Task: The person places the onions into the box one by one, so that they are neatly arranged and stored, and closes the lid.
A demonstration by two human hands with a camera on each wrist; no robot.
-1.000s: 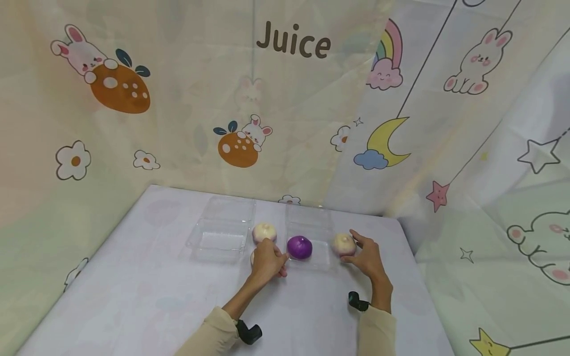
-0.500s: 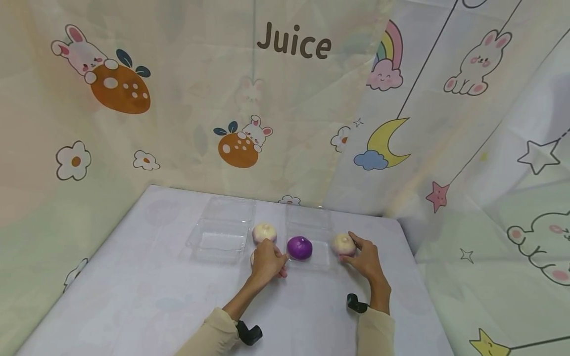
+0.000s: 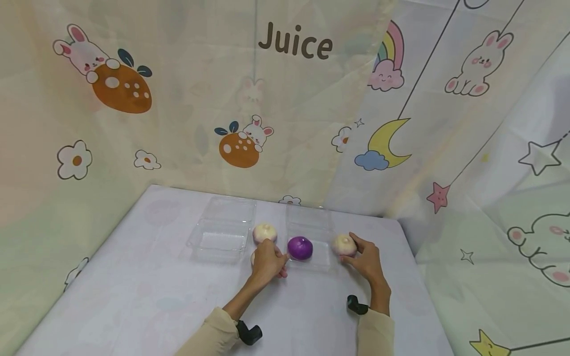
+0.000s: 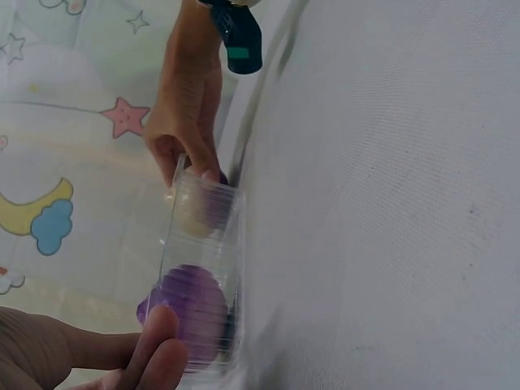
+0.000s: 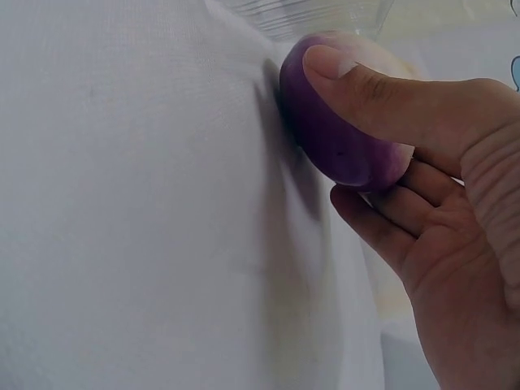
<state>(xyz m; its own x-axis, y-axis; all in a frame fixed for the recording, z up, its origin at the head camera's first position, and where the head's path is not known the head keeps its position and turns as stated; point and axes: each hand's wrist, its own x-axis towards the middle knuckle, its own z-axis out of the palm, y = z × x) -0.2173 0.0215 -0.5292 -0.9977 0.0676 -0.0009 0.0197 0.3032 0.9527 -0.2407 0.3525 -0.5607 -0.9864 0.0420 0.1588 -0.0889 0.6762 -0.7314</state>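
White-covered table [image 3: 147, 296]: bearing clear plastic clamshell [image 3: 323, 256], round purple onion [image 3: 300, 248] sitting inside
Right hand [image 3: 367, 258]: half-curled, pinching round white-and-purple onion [image 3: 344, 245] beside right rim
Left hand [image 3: 267, 261]: nearing left rim; grip unclear
Risk: low grip possibly snagging rim

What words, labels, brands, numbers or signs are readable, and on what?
"Juice", on the backdrop cloth.
Green patch on the right wrist device: any lettering is too small to read.
No readable text elsewhere, including the left clear box, right clear box and purple bulb.

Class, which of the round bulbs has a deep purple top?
The purple bulb in the right clear container; the visible tops of the other bulbs are cream.
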